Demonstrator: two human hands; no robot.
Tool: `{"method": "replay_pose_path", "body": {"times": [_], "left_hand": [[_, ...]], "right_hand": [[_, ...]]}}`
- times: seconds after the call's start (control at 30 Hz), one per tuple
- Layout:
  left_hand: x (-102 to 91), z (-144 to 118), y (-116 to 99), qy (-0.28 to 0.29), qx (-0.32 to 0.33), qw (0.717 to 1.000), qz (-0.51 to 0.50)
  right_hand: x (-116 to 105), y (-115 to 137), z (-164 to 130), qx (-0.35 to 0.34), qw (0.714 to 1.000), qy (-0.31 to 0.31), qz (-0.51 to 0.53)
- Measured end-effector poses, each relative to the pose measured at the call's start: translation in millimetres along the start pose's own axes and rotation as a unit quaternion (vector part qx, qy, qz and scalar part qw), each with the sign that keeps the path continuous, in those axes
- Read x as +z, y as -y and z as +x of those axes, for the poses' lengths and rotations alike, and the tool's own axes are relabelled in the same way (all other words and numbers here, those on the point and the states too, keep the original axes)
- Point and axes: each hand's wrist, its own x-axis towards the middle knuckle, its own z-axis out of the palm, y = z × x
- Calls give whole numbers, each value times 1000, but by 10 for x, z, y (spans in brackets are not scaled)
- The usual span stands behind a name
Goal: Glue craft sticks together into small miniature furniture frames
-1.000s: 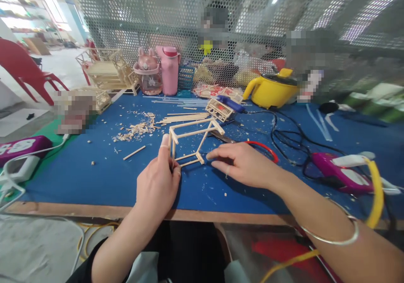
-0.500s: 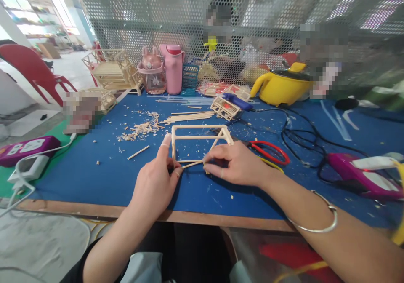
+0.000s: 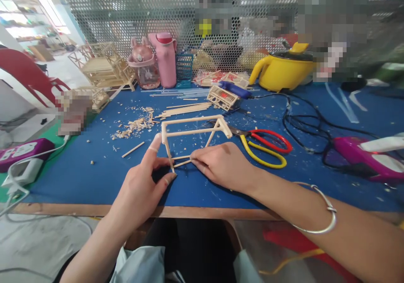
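A small open frame of thin wooden sticks (image 3: 192, 129) stands on the blue table top (image 3: 94, 169) in front of me. My left hand (image 3: 143, 186) holds its near left post, forefinger up along the post and thumb at the base. My right hand (image 3: 222, 165) pinches the frame's low front stick near its right end. A silver bangle sits on my right wrist.
Red and yellow-handled scissors (image 3: 263, 144) lie just right of the frame. A bundle of sticks (image 3: 184, 109), wood shavings (image 3: 135, 125) and a loose stick (image 3: 133, 149) lie behind and left. Further back: pink bottle (image 3: 166, 60), yellow pot (image 3: 284, 70), finished stick models (image 3: 101, 66). Cables and a magenta tool (image 3: 362, 158) are at right.
The frame has been turned and set more squarely upright. My left hand has opened out along its post, and my right hand has slid left along the low front stick. The view shifted slightly.
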Motion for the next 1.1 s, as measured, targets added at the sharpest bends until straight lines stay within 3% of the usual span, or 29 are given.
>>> {"method": "replay_pose_path", "body": {"times": [0.37, 0.57, 1.1], "left_hand": [[-4, -12, -26, -3, -11, 1000, 6], [-22, -2, -62, 9, -20, 1000, 4], [-6, 11, -39, 4, -6, 999, -38]], "right_hand": [[-51, 103, 10, 9, 998, 40, -51], [-55, 96, 0, 17, 998, 58, -26], [-29, 25, 9, 28, 998, 37, 51]]}}
